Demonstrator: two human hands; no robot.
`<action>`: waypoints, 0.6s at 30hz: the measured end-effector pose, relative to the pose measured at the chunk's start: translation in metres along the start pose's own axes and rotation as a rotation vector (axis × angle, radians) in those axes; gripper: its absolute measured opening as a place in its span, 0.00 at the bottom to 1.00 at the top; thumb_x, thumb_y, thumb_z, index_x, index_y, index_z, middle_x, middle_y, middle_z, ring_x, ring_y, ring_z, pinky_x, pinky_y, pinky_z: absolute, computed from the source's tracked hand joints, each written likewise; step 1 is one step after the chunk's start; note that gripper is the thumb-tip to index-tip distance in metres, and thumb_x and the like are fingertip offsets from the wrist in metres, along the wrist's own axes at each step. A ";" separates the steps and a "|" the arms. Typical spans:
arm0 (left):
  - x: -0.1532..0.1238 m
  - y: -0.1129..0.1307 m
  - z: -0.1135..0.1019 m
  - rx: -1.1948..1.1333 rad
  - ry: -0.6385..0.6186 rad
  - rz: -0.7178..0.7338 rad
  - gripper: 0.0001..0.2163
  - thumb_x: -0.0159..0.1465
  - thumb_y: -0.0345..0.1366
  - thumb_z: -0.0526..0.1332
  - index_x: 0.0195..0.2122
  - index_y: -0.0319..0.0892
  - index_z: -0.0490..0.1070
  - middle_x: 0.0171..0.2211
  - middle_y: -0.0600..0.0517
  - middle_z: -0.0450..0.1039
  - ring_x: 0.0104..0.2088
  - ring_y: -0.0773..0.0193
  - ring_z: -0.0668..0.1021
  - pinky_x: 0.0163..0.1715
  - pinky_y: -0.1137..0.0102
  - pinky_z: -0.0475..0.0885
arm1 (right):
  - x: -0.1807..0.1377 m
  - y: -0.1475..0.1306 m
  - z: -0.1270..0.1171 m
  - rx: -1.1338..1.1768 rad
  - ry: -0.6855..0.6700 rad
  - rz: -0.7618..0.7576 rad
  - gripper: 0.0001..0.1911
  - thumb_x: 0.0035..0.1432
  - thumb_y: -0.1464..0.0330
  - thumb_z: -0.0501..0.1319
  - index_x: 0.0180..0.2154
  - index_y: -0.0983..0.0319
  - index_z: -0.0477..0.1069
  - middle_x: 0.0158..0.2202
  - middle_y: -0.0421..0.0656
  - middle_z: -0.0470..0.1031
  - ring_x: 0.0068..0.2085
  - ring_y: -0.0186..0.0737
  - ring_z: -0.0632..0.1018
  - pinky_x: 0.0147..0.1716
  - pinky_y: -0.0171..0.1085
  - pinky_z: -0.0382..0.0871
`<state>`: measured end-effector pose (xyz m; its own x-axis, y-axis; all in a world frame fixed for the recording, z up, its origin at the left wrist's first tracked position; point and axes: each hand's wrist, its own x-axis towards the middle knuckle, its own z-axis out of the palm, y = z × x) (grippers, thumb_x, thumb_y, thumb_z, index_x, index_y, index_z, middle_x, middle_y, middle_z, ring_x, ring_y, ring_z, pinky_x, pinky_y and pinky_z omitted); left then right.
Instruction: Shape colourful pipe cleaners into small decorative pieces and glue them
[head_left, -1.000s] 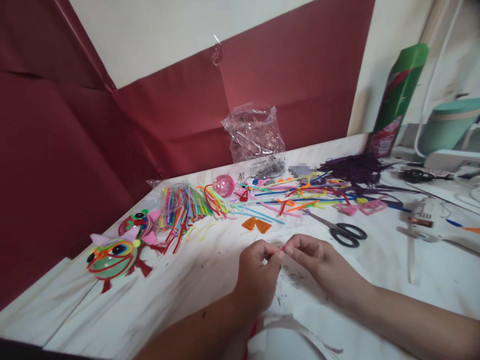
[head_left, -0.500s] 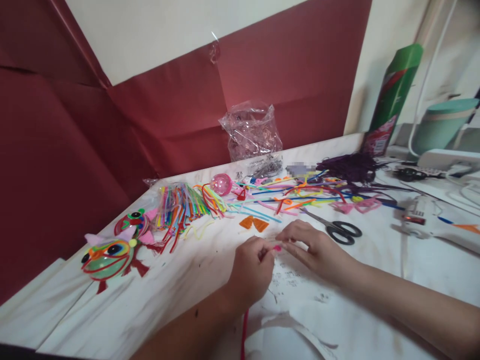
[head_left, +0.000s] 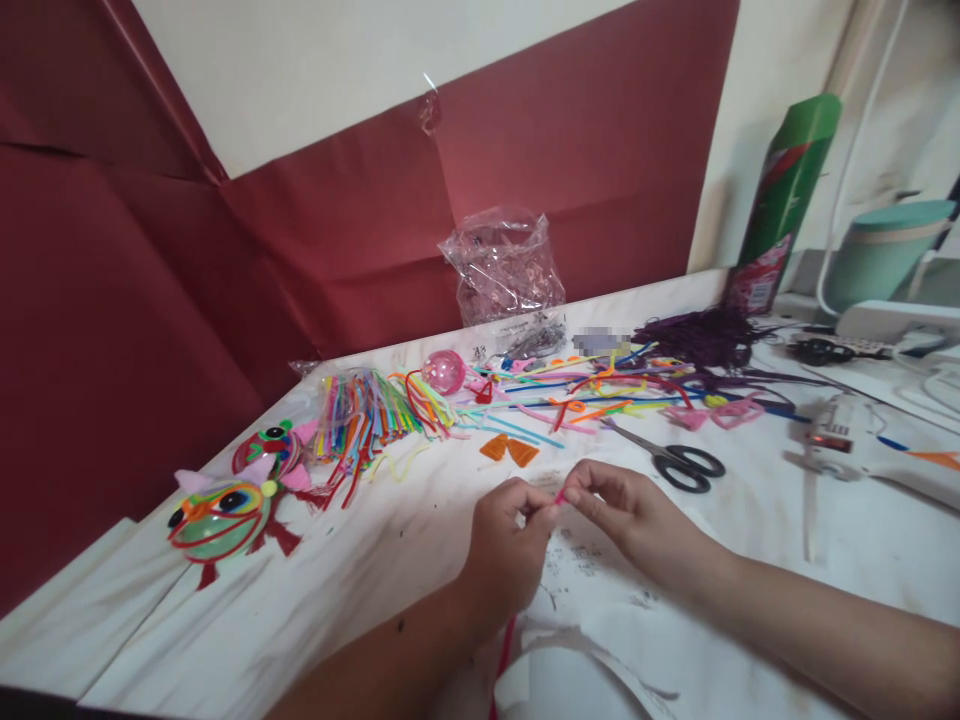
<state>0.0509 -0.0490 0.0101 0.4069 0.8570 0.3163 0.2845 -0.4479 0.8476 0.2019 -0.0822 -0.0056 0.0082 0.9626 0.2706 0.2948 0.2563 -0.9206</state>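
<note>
Between my fingertips is the end of a bright pink pipe cleaner (head_left: pixel 560 496), and its length trails down below my left wrist. My left hand (head_left: pixel 514 535) pinches it with thumb and forefinger. From the other side my right hand (head_left: pixel 626 510) closes thumb and fingers on the same end, the two hands nearly touching. Just beyond them lie two orange fan-shaped pieces (head_left: pixel 508 450). Black-handled scissors (head_left: pixel 686 468) rest behind my right hand. A sheet with small writing (head_left: pixel 577 560) is under my hands, and a curled white paper (head_left: pixel 562 685) sits nearer to me.
Left stand two decorated fish-like ornaments (head_left: pixel 221 525) with tassels. A bundle of coloured pipe cleaners (head_left: pixel 360 410), a pink clear ball (head_left: pixel 444 372) and a plastic bag (head_left: pixel 506 265) lie behind. Purple threads (head_left: pixel 697 338), a glue gun (head_left: pixel 847 450) and a green bottle (head_left: pixel 787 200) are right.
My right-hand fingers have bent in from a flatter pose and now pinch the pink end. The strand below my left wrist has shifted slightly right.
</note>
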 end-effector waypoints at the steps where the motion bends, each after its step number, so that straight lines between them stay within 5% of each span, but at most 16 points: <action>1: -0.001 0.000 0.001 -0.013 0.002 -0.014 0.07 0.54 0.30 0.57 0.19 0.38 0.66 0.18 0.56 0.63 0.23 0.69 0.67 0.27 0.74 0.63 | -0.001 0.000 0.000 0.037 0.005 0.017 0.14 0.57 0.58 0.53 0.27 0.61 0.64 0.25 0.39 0.66 0.29 0.36 0.67 0.30 0.35 0.62; 7: -0.006 0.003 0.004 0.005 0.043 0.066 0.05 0.56 0.30 0.56 0.27 0.38 0.71 0.23 0.54 0.70 0.27 0.68 0.70 0.30 0.73 0.65 | -0.003 -0.002 -0.001 0.080 0.008 0.023 0.15 0.55 0.58 0.55 0.25 0.62 0.65 0.24 0.39 0.67 0.29 0.35 0.67 0.30 0.34 0.62; 13: -0.003 0.004 0.003 0.062 0.051 -0.008 0.05 0.53 0.28 0.56 0.21 0.38 0.67 0.19 0.56 0.65 0.22 0.70 0.67 0.25 0.76 0.63 | -0.005 -0.004 0.005 0.154 -0.005 0.099 0.16 0.54 0.57 0.55 0.24 0.62 0.65 0.22 0.38 0.67 0.26 0.34 0.67 0.27 0.33 0.62; 18: 0.000 -0.001 0.001 0.106 0.002 0.016 0.05 0.52 0.27 0.55 0.21 0.39 0.66 0.18 0.57 0.62 0.21 0.71 0.65 0.24 0.76 0.62 | 0.001 -0.005 -0.003 -0.075 -0.019 -0.028 0.11 0.57 0.62 0.52 0.29 0.61 0.68 0.29 0.42 0.71 0.34 0.39 0.71 0.35 0.38 0.63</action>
<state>0.0514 -0.0489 0.0089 0.4102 0.8499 0.3307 0.3680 -0.4860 0.7927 0.2032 -0.0828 0.0004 -0.0189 0.9567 0.2904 0.3659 0.2769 -0.8885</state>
